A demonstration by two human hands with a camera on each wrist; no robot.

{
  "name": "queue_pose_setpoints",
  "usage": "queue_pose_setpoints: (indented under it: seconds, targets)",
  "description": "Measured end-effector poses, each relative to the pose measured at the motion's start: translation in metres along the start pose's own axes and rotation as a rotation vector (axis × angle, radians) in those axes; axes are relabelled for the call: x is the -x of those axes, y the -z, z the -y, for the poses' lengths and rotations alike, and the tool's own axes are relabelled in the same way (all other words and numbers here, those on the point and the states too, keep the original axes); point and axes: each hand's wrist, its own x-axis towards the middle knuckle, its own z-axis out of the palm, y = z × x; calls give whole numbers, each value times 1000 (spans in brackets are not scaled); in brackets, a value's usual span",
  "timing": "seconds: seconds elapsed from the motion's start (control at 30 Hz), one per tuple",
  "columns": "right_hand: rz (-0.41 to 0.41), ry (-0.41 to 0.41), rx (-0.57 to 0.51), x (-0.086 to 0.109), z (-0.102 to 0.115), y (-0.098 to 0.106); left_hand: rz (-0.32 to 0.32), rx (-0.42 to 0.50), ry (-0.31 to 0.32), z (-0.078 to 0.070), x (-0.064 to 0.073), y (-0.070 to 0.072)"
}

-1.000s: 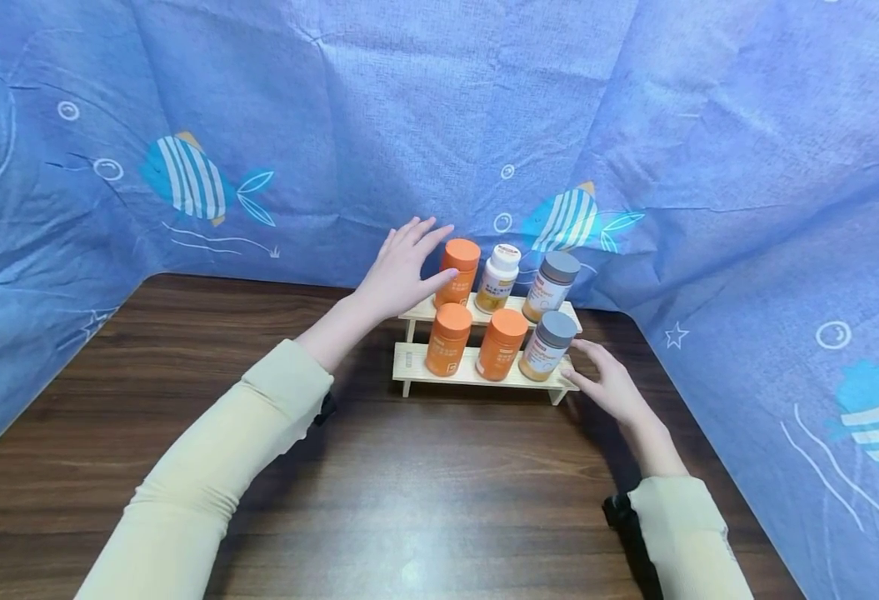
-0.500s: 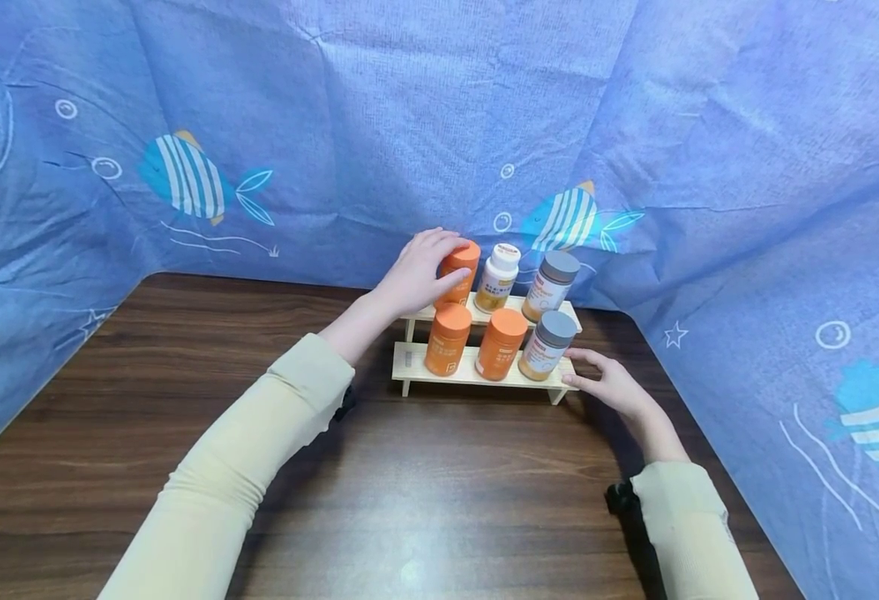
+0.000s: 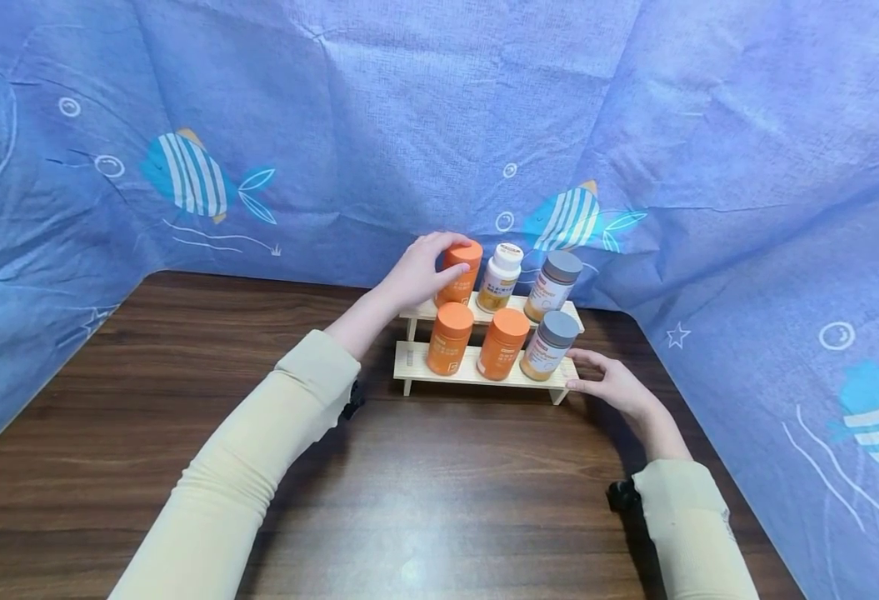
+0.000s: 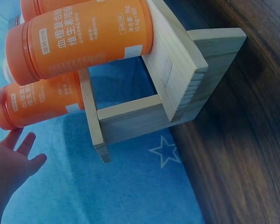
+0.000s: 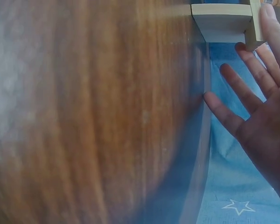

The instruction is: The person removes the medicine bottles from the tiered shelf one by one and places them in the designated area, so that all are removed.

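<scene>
On a two-tier wooden stand (image 3: pixel 414 362) several supplement bottles stand upright. My left hand (image 3: pixel 418 273) holds the back-left orange bottle (image 3: pixel 457 292) by its upper part, thumb along the front and fingers over the far side. The left wrist view shows fingertips (image 4: pixel 18 140) at that bottle's cap, its base close to the upper shelf. At the stand's right end, my right hand (image 3: pixel 613 387) touches the lower shelf with its thumb and fingertips, beside the front grey-lidded bottle (image 3: pixel 546 354). Its other fingers (image 5: pixel 240 88) are extended and spread in the right wrist view.
The front tier also bears two orange bottles, one at left (image 3: pixel 449 342) and one in the middle (image 3: pixel 502 346). A white-capped bottle (image 3: pixel 499 283) and another grey-lidded bottle (image 3: pixel 551 292) share the upper tier. Blue fish-print cloth (image 3: pixel 379 108) rises behind the dark wooden table (image 3: pixel 409 500).
My left hand has moved right from beside the stand onto the back-left orange bottle, its spread fingers closing round it. My right hand has shifted slightly at the stand's end. The bottles keep their places.
</scene>
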Motion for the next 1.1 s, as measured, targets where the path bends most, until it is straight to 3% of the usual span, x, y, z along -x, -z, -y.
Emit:
queue_pose_setpoints:
  seconds: [0.23,0.4,0.63,1.1]
  targets:
    - [1,0,-11,11,29,0,-37,172,60,-1,1,-4]
    - [-8,-9,-18,8,17,-1,-60,282,125,0,1,-5]
    - [-11,-1,1,1,0,-1,-124,322,168,4,3,-3]
    - [4,-6,-9,1,0,-3,-181,363,138,13,12,8]
